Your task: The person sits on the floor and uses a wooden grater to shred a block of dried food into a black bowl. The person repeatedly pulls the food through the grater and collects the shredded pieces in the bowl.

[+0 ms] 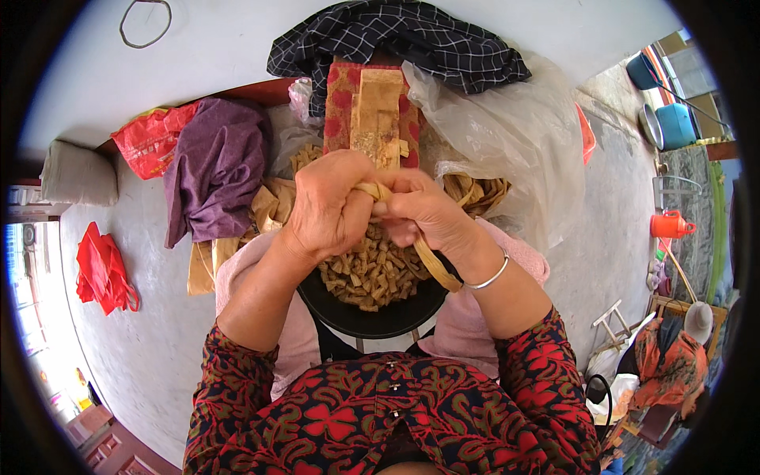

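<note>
A tan strip of dried plant leaf [435, 265] runs between my two hands, twisted or folded where they meet. My left hand [332, 208] closes on its upper end with the fingers curled in. My right hand [424, 208], with a silver bangle at the wrist, pinches it between thumb and fingers, and the tail hangs past my wrist. Below the hands, a black round basin [368, 329] holds many short tied or folded brown pieces [371, 279]. Just beyond the hands lies a wooden block [380, 101] on a red and tan patterned cloth [339, 89].
More dried leaves [475, 193] stick out of a clear plastic bag [510, 142] at right. A purple cloth [217, 166] and a red bag [151, 139] lie left. Black checked cloth [392, 35] drapes behind the block. Pink towel [463, 344] covers my lap.
</note>
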Tool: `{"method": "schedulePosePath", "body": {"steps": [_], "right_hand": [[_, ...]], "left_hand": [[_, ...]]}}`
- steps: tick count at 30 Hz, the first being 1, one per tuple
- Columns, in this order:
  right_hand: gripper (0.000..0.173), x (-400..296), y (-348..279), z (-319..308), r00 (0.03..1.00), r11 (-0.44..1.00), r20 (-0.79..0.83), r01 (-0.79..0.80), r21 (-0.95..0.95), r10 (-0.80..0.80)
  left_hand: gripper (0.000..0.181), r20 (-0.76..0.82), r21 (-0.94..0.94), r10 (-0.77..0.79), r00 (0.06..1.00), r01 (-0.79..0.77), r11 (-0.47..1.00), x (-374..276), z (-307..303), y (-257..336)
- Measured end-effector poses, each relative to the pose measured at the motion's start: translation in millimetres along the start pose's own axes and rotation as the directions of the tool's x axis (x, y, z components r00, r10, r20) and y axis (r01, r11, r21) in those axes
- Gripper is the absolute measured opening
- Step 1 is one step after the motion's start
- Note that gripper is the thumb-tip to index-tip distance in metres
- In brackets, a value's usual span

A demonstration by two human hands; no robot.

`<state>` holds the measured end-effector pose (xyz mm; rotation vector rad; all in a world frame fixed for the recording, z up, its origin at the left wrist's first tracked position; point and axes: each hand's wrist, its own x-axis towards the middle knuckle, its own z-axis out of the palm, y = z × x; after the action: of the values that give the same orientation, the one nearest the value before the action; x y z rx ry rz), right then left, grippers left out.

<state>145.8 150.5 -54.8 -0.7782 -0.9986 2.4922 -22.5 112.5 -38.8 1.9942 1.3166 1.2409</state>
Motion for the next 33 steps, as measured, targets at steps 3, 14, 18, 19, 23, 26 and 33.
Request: {"method": "schedulePosePath", "body": {"steps": [3,14,18,19,23,26,33], "right_hand": [[0.011,2,8,9,0.899,0.858,-0.127,0.347,-0.380,-0.419],[0.017,-4,-5,-17,0.953,0.985,0.271,0.095,0.143,-0.132],[0.024,-4,5,-4,0.976,0.977,0.051,0.211,0.017,-0.212],[0.024,-3,5,-4,0.976,0.977,0.052,0.213,-0.028,-0.211],[0.026,0,10,-3,0.965,0.942,0.029,0.261,-0.212,-0.261],[0.028,-4,10,2,0.959,0.944,-0.019,0.275,-0.182,-0.283],[0.020,-20,-14,-4,0.908,0.858,-0.024,0.385,-0.341,-0.417]], "left_hand": [[0.004,0.005,-0.121,-0.288,0.958,0.287,0.950,-4,3,1],[0.009,-0.034,-0.115,-0.452,0.891,0.446,0.888,0,-4,6],[0.008,0.030,0.006,-0.147,0.989,0.147,0.989,-1,-3,-2],[0.008,0.097,-0.058,-0.186,0.978,0.192,0.980,-1,-8,-2],[0.014,0.335,-0.178,-0.354,0.873,0.428,0.886,3,-17,1],[0.019,0.475,-0.378,-0.472,0.743,0.656,0.653,5,-14,1],[0.029,0.560,-0.811,-0.324,0.762,0.584,-0.030,-5,-24,-2]]}}
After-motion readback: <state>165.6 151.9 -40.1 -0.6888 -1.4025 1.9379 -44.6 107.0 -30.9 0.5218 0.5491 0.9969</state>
